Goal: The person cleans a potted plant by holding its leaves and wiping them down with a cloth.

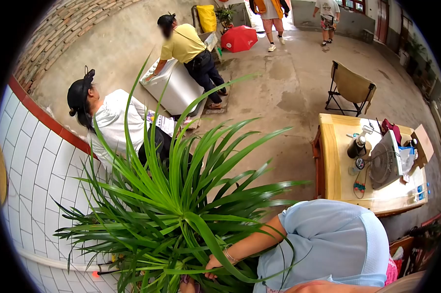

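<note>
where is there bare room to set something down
The wooden table has a bare strip between its left edge and the black bottle. The floor is open between the plant and the folding chair. It's crowded around the fan and at the right hand, where leaves press in.

White-tiled wall, plastered wall, stained concrete floor, folding chair, wooden table, bright doorway

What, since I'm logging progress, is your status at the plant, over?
Braceleted hand among leaves, grip unclear; second hand at bottom edge. Plant fanned wide. Leaves block clear view.
</note>
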Motion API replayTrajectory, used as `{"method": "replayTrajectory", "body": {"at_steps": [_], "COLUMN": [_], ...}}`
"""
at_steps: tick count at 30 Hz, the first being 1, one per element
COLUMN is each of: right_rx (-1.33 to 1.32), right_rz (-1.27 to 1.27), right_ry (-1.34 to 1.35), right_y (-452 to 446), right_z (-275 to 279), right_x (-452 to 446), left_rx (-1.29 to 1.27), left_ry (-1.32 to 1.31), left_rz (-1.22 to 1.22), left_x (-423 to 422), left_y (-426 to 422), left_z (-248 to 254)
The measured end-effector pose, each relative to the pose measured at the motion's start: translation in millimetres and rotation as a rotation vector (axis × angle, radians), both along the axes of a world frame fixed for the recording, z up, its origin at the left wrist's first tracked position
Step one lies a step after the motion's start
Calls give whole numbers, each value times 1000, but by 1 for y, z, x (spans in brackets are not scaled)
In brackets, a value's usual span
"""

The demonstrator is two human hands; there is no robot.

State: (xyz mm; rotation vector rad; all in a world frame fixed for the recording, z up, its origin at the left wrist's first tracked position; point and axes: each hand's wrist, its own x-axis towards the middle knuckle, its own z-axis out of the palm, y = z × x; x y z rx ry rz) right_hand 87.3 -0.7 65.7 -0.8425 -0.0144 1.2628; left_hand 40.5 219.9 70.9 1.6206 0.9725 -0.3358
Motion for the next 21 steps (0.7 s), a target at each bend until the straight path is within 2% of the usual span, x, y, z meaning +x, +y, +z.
{"method": "replayTrajectory", "body": {"at_steps": [2,3,5,8,9,11,12,15,17,18,19,20,21], "right_rx": [-5,-5,-10,5,6,-8,-5,-9,3,186,207,103,-198], "right_rz": [34,39,32,-6,0,32,41,59,104,102,152,73,239], "right_ry": [-11,-10,-29,3,4,2,5,12,-185,-782,-901,-1391,-1131], "right_y": [-3,-5,-6,-4,-3,1,2,3,-1,-7,-8,-21,-39], "right_z": [4,6,9,6,4,0,-1,-1,3,-8,-19,-6,49], "right_x": [0,1,0,-1,-1,1,1,3,4,3,10,8,4], "left_rx": [139,139,424,357,358,390,393,636,790,857,753,653,574], "left_ry": [-182,-181,-74,-84,-83,-142,-138,-191,-182,-138,-37,48,113], "left_rz": [-139,-135,-276,-186,-181,-387,-379,-688,-854,-905,-727,-523,-314], "left_x": [2,2,-1,-8,-13,-25,-25,-34,-68,-106,-122,-135,-150], "left_y": [56,58,60,-1,19,77,83,96,100,88,80,58,36], "left_z": [-58,-56,-53,14,-5,-50,-48,-40,-31,-12,3,30,58]}}
